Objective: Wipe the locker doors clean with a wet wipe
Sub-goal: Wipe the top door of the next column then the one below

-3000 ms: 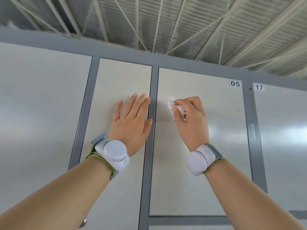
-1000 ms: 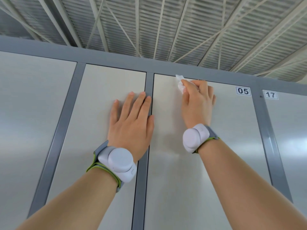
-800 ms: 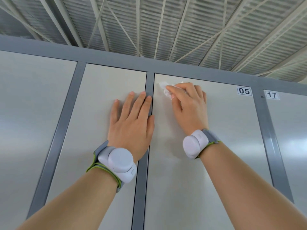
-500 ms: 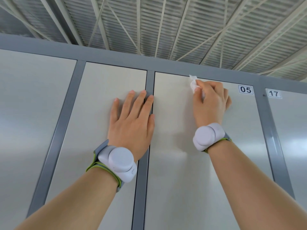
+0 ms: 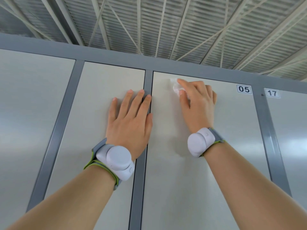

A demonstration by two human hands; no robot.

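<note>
White crumpled wet wipe (image 5: 176,87) sits near the top of pale locker door 05 (image 5: 191,180), pinched in your right hand (image 5: 197,103); left hand (image 5: 129,120) braces flat, fingers straight, empty. Mid-wipe: next, sweep across, pressing firmly

- Wet wipe (image 5: 175,88): small, white, crumpled into a wad. The right hand (image 5: 197,105) pinches it between thumb and forefinger and holds it against the upper left part of the door marked 05, just below that door's top edge.
- Door marked 05 (image 5: 191,180): pale, smooth, closed, with a black-on-white number label (image 5: 243,89) at its top right corner.
- Door to the left (image 5: 93,122): same pale finish, closed.
- Door marked 17 (image 5: 289,130): to the right, closed, glossy with glare.
</note>
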